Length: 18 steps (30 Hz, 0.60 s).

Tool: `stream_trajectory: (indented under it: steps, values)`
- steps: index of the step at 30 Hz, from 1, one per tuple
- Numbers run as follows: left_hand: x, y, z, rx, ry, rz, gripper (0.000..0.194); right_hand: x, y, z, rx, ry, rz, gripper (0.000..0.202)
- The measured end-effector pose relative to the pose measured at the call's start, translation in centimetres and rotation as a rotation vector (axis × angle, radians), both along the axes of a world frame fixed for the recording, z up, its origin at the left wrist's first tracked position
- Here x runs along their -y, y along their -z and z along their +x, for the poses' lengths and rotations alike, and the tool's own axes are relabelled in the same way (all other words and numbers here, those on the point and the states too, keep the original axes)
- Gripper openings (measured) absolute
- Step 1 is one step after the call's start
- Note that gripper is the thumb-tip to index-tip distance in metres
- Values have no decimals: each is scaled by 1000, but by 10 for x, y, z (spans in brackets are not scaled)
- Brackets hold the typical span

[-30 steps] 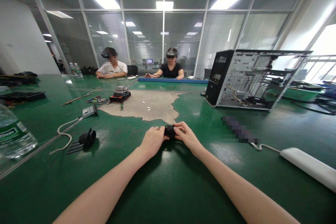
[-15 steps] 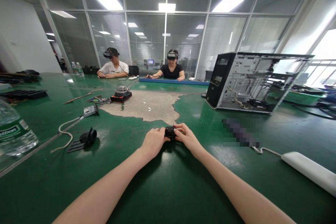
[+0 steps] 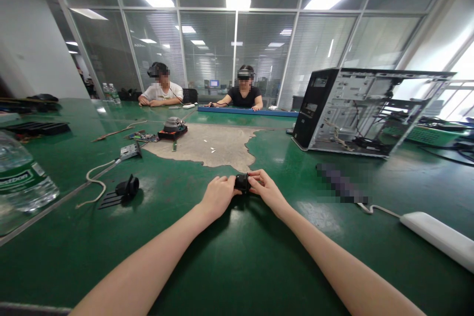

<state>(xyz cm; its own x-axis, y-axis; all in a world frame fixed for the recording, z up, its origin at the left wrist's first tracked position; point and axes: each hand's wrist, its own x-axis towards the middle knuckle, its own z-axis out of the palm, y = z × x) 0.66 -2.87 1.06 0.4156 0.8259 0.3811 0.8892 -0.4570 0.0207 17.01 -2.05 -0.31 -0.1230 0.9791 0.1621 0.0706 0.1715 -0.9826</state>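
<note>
Between my two hands is a small black cylindrical part [image 3: 242,182], just above the green table. My left hand [image 3: 219,194] closes on its left side, thumb underneath and fingers on top. Thumb and fingers of my right hand [image 3: 265,188] pinch its right side. My fingers cover both ends, so its exact kind cannot be made out. A similar black part with a round collar and flat prongs [image 3: 126,188] lies on the table to the left of my hands.
An open computer case [image 3: 344,113] stands at the right. A white power strip [image 3: 439,237] lies nearer. At the left are a water bottle [image 3: 24,177], a metal bracket [image 3: 130,151] and a heatsink fan [image 3: 173,128]. Two people sit across the green table [image 3: 237,276].
My view has tilted slightly, shifting the scene a little. Both hands keep hold of the black part, which looks turned slightly between my fingers.
</note>
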Motion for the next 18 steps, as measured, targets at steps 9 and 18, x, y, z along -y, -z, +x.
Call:
stream_trajectory:
  steps: [9,18]
  values:
    - [0,2,0,3,-19,-7,27,9,-9,2,31,-63,-25,31]
    - [2,0,2,18,-23,-29,28,-1,-3,-1,-23,-14,-105,29]
